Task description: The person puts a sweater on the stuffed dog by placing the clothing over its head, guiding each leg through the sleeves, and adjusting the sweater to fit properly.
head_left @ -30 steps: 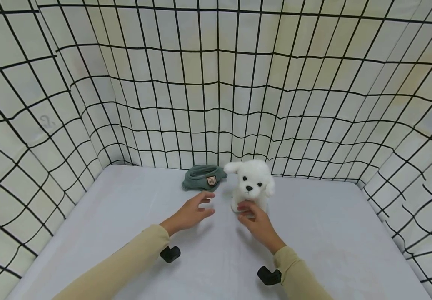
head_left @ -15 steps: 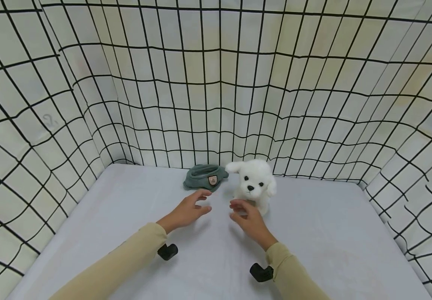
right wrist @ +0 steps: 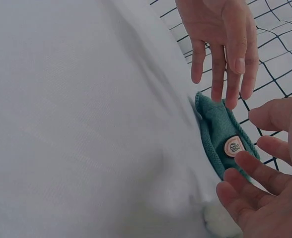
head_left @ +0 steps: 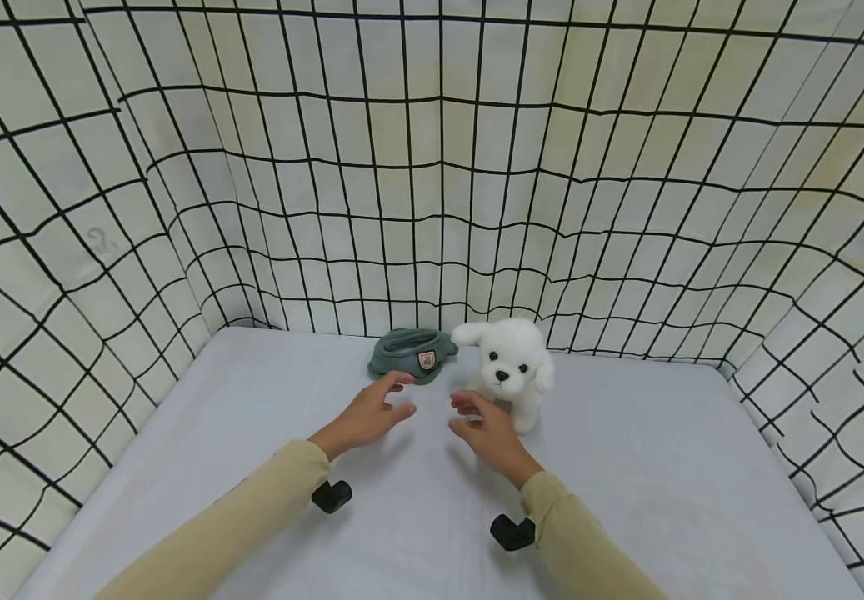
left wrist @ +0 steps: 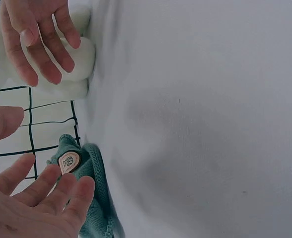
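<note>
A white plush dog (head_left: 512, 360) stands upright at the back of the table, facing the head camera. To its left lies a teal knitted garment (head_left: 402, 353) with a small shield-shaped patch (head_left: 427, 360). My left hand (head_left: 366, 415) hovers in front of the garment, fingers relaxed and holding nothing. Just in front of the dog is my right hand (head_left: 490, 432), loosely curved and empty, overlapping the dog's lower body in the head view. In the left wrist view the garment (left wrist: 95, 198) shows beyond the left fingertips. The right wrist view has the garment (right wrist: 218, 130) between both hands.
A white sheet (head_left: 649, 483) covers the table. Black grid netting (head_left: 476, 183) over pale walls rises along the back and both sides. Black wrist-worn pieces (head_left: 332, 497) jut out below both sleeves.
My right hand has come away from the dog's chest, moving left and toward me. My left hand has drawn slightly back to the left. Dog and garment stay in place.
</note>
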Motion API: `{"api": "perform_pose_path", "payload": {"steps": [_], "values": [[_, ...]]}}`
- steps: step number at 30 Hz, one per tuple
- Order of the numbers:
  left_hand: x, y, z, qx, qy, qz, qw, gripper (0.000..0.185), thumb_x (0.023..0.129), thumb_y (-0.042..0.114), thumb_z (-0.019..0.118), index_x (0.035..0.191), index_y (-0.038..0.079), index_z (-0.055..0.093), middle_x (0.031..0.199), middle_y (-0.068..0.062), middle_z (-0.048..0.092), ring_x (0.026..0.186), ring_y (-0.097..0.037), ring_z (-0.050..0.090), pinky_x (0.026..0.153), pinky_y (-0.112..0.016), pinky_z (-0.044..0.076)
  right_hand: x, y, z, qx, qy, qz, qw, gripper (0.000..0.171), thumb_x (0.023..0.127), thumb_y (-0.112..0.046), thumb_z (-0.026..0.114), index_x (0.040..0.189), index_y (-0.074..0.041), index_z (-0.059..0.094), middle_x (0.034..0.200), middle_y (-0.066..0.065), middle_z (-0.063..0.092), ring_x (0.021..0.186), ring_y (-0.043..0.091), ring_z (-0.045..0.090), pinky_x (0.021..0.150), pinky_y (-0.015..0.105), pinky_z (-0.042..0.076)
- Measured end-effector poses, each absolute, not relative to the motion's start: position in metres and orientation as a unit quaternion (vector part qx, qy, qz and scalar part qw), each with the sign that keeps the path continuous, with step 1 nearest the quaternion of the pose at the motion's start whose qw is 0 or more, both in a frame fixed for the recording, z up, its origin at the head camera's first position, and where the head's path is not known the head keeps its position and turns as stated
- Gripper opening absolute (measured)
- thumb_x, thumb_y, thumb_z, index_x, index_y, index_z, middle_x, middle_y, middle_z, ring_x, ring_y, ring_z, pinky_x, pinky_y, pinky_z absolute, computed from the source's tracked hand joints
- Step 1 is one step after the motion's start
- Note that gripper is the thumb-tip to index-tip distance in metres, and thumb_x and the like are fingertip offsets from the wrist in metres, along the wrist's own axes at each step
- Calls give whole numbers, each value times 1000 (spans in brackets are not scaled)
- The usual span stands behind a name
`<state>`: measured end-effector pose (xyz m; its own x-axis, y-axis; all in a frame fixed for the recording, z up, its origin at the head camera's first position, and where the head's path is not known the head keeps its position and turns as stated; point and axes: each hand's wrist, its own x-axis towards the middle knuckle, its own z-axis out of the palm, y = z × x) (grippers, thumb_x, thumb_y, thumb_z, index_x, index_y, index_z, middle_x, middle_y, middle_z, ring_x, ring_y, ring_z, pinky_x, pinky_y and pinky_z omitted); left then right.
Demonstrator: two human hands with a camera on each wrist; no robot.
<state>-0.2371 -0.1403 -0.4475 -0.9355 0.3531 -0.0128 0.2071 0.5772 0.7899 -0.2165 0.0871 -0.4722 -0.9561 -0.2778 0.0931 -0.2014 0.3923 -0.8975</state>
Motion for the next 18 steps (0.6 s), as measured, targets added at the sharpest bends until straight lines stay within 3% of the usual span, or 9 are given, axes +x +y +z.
{"api": "perform_pose_path", "payload": {"steps": [18], "values": [[-251, -149, -445, 152, 903, 400, 36, 50, 96, 21, 60, 139, 4, 44, 143, -15, 46, 135, -34, 41, 109, -51, 39, -229, 73, -467, -154, 848, -505, 47, 47, 93, -17, 61, 137, -5, 48, 139, 16, 52, 126, 32, 51, 105, 49, 42]]}}
